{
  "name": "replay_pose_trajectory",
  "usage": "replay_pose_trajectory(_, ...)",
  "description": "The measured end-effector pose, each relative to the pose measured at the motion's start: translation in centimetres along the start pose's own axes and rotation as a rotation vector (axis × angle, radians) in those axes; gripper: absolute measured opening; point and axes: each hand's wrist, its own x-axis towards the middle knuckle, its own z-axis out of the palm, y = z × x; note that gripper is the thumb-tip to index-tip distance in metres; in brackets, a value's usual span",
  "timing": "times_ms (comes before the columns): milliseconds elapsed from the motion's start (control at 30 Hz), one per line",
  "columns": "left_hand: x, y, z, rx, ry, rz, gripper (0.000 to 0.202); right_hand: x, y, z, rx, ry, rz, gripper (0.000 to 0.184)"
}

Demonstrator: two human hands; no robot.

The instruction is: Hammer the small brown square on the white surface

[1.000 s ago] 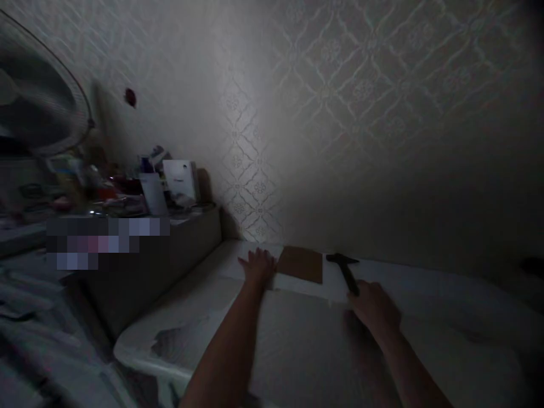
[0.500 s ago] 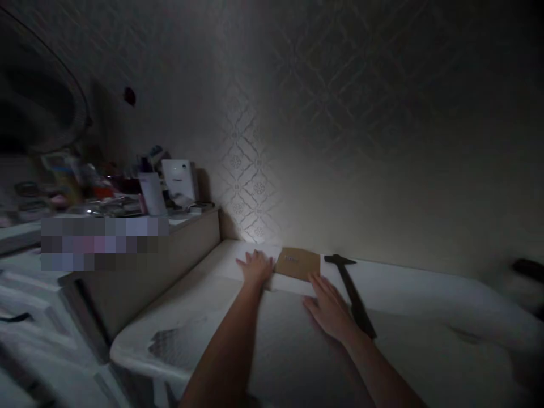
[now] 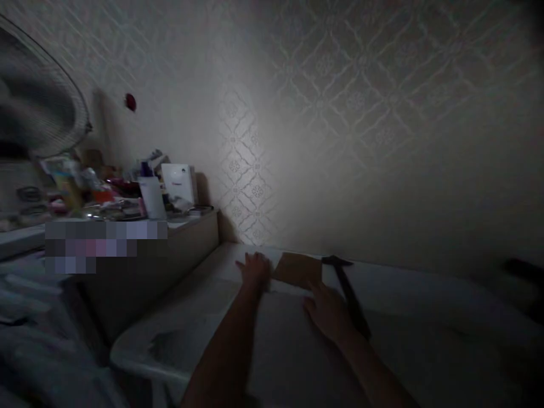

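A flat piece of brown cardboard [image 3: 297, 268] lies on the white table [image 3: 425, 289] near the wall. My left hand [image 3: 254, 272] rests just left of it, palm down with its fingers spread. At the cardboard's lower right corner is my right hand [image 3: 329, 309], fingers stretched out, the fingertips at or over its edge. Whether they press on it is too dark to tell. A dark hammer [image 3: 351, 297] lies right of the cardboard, its head toward the wall and its handle running down beside my right hand.
On the left stands a white cabinet [image 3: 191, 235] crowded with bottles and small items, among them a white bottle [image 3: 152, 197] and a white box [image 3: 179, 182]. A fan [image 3: 42, 96] rises behind them. Patterned wallpaper [image 3: 323, 113] covers the wall. A dark object [image 3: 527, 272] sits at the right edge.
The table area has grown darker and the wall brighter. Small marks or items seen on the cardboard earlier no longer show. Both hands stay nearly in place; the right fingers have shifted slightly.
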Motion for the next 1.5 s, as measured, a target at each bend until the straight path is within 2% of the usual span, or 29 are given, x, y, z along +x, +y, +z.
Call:
replay_pose_trajectory(167, 0.2, 0.0, 0.3, 0.004, 0.046, 0.006, 0.044, 0.0, 0.2, -0.2, -0.031, 0.02, 0.024, 0.044)
replay_pose_trajectory(300, 0.2, 0.2, 0.1, 0.011, 0.074, 0.002, 0.043, 0.4, 0.4, 0.7, 0.031, 0.051, 0.014, 0.051)
replay_pose_trajectory(433, 0.2, 0.2, -0.1, 0.033, 0.07, 0.0, 0.041, 0.6, 0.5, 1.3, 0.064, -0.033, -0.015, 0.052)
replay_pose_trajectory(533, 0.3, 0.1, 0.1, 0.03, 0.075, 0.01, 0.042, 0.6, 0.7, 1.0, 0.086, -0.054, -0.03, 0.048)
replay_pose_trajectory(700, 0.4, 0.1, 0.1, 0.0, 0.067, 0.013, 0.042, 0.4, 0.7, 0.3, 0.153, -0.015, -0.056, 0.041)
replay_pose_trajectory(1067, 0.9, 0.6, -0.6, -0.026, 0.113, 0.095, 0.031, 0.5, 0.9, 0.0, 0.165, -0.001, -0.035, 0.034)
replay_pose_trajectory(1200, 0.8, 0.8, -0.6, -0.034, 0.089, 0.093, 0.031, 0.4, 1.0, -0.4, 0.16, -0.001, -0.01, 0.033)
replay_pose_trajectory(1367, 0.7, 0.9, -0.8, -0.009, 0.029, 0.172, 0.032, 0.3, 1.0, -1.0, 0.128, -0.024, 0.07, 0.033)
replay_pose_trajectory(1500, 0.7, 1.1, -0.8, 0.018, 0.031, 0.196, 0.031, 0.3, 0.9, -1.3, 0.097, -0.035, 0.135, 0.032)
